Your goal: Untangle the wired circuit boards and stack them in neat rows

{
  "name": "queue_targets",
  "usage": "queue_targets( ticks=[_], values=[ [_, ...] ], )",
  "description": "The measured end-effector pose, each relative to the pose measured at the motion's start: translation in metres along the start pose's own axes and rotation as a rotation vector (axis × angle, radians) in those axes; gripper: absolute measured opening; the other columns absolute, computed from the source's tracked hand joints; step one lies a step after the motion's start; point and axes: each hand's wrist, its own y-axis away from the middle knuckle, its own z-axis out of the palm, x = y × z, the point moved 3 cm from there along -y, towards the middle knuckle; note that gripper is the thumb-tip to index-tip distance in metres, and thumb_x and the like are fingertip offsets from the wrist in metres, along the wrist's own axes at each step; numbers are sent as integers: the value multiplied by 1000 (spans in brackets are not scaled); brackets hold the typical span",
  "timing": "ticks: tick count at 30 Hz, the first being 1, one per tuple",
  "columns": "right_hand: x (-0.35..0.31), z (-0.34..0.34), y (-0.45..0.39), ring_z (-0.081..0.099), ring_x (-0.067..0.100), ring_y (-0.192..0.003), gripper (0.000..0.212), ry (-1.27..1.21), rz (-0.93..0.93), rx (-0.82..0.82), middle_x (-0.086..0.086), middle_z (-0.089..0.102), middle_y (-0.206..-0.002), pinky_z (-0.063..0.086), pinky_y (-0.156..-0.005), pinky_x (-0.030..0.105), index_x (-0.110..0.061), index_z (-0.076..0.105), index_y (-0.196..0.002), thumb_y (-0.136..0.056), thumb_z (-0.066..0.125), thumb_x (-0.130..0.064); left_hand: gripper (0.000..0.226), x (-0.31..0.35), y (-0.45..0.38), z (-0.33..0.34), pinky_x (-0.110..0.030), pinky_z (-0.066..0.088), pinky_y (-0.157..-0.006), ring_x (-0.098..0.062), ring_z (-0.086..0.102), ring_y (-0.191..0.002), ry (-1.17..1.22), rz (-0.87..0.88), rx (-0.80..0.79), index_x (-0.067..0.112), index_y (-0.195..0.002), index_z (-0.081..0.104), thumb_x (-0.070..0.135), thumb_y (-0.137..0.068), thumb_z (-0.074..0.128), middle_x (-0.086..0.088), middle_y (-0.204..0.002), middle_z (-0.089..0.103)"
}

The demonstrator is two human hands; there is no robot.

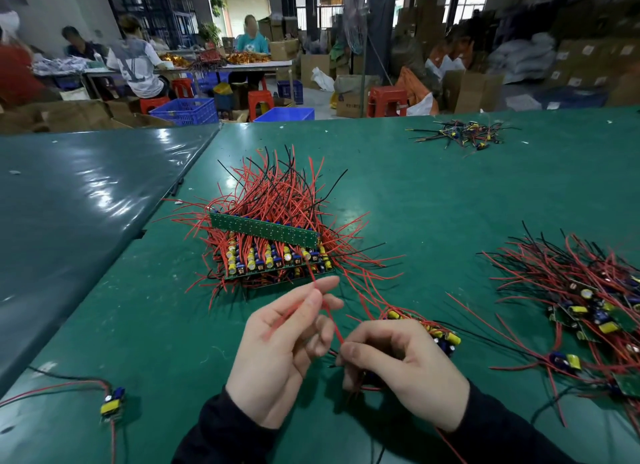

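Seen from the head camera, a red wire (330, 320) is being pinched between the left hand (277, 353) and the right hand (398, 363), whose curled fingers are also gripping a small bundle of wired boards (429, 328) just above the green table (433, 193). Near the table's middle, a stack of boards (273, 256) is being built in rows, a judged partial finish. A tangled pile (588, 311) is still waiting at the right edge, a smaller heap (464, 134) at the far edge, one stray board (112, 399) at the near left. Blue crates (187, 110) beyond are being blurred; contents cannot be told.
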Motion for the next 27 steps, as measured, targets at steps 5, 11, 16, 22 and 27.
queue_targets(
  ticks=[5, 11, 16, 22, 27],
  values=[
    [-10, -1, -1, 55, 12, -45, 16, -169, 34, -64, 8, 62, -53, 45, -52, 16, -5, 64, -67, -77, 55, -13, 25, 2, 0, 1, -13, 42, -43, -5, 54, -47, -10, -43, -74, 13, -87, 78, 14, -67, 63, -10, -80, 72],
    [-11, 0, 0, 55, 13, -45, 17, -173, 29, -72, 8, 61, -51, 45, -52, 18, -6, 64, -65, -77, 56, -14, 22, 2, 0, 2, -12, 42, -42, -5, 53, -44, -39, 12, -24, 15, -80, 79, 20, -67, 62, -7, -73, 71],
    [-11, 0, 0, 55, 12, -46, 16, -165, 26, -79, 8, 61, -51, 45, -52, 18, -6, 64, -66, -78, 57, -14, 22, 3, 1, 3, -13, 41, -40, -7, 52, -42, -46, 53, -1, 13, -78, 78, 22, -69, 59, -5, -66, 67],
    [-4, 0, 1, 56, 11, -50, 15, -24, -17, -38, 5, 63, -55, 44, -55, 19, -12, 66, -67, -80, 60, -18, 24, 1, 2, 3, -18, 39, -36, -14, 49, -38, -181, 211, 114, 4, -75, 63, 25, -82, 52, -9, -62, 61],
    [0, 0, 3, 60, 8, -56, 18, 243, -111, 42, 1, 68, -60, 44, -61, 19, -23, 67, -67, -84, 61, -24, 29, -3, 4, 1, -18, 34, -33, -16, 46, -33, -307, 290, 227, 2, -80, 58, 30, -83, 50, -9, -60, 62]
  ],
)
